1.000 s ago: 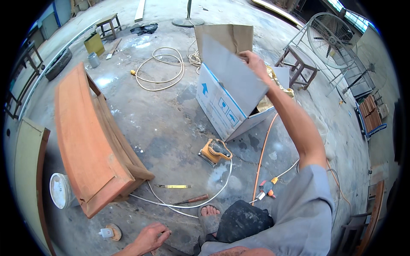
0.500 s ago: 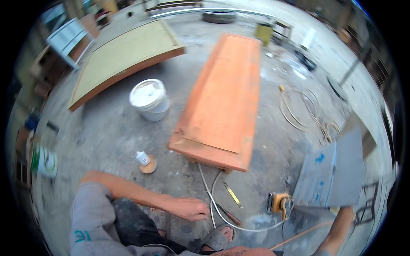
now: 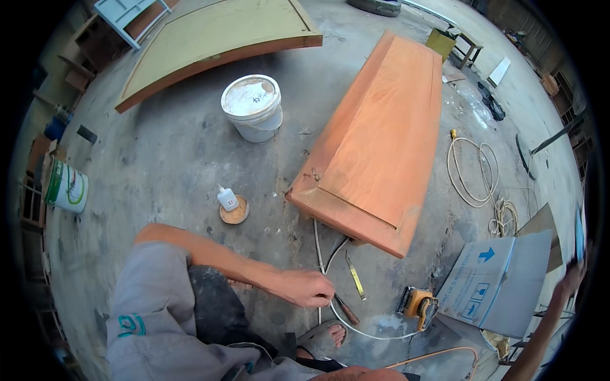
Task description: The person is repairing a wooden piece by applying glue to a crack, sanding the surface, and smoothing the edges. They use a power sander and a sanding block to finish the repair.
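Orange-stained wood fills most of our view: the long door panel (image 3: 381, 133) lies flat on the concrete floor (image 3: 165, 159), and a second, greenish panel (image 3: 216, 38) rests well beyond it. Next in size comes the cardboard box (image 3: 502, 286) at our right, where our right hand (image 3: 572, 276) reaches up by its flap (too close to the rim for us to tell how its fingers sit). A white paint bucket (image 3: 253, 106) stands between the two panels.

Our left hand (image 3: 308, 289) is closed down at the floor, fingers curled where the white cable (image 3: 324, 260) and a wooden-handled chisel (image 3: 346, 311) cross; which of them it pinches we cannot tell. An orange sander (image 3: 419, 303) sits just beside the box, with a yellow-handled tool (image 3: 354, 276) near the panel's corner. A small glue bottle (image 3: 227, 198) stands on a round lid.

We judge the work barely begun: the panel looks untouched and the sander lies unheld.
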Available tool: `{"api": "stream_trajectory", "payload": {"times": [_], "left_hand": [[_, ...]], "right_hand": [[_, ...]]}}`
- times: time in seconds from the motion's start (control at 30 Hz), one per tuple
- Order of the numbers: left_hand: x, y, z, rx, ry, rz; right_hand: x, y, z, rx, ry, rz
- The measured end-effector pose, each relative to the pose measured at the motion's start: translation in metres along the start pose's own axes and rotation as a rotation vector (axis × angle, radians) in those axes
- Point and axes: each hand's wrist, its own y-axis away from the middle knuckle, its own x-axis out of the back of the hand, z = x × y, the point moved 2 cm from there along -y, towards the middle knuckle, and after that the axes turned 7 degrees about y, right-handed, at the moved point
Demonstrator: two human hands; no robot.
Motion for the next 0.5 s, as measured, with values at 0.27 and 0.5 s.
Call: {"api": "stream_trajectory", "payload": {"times": [0.27, 0.5], "left_hand": [[-0.025, 0.012, 0.005, -0.053, 0.066, 0.067], [-0.034, 0.026, -0.011, -0.066, 0.083, 0.129]], "right_hand": [[-0.243, 0.328, -0.325, 0.032, -0.345, -1.211], [-0.286, 0.399, -0.393, 1.098, 0.01, -0.856]]}}
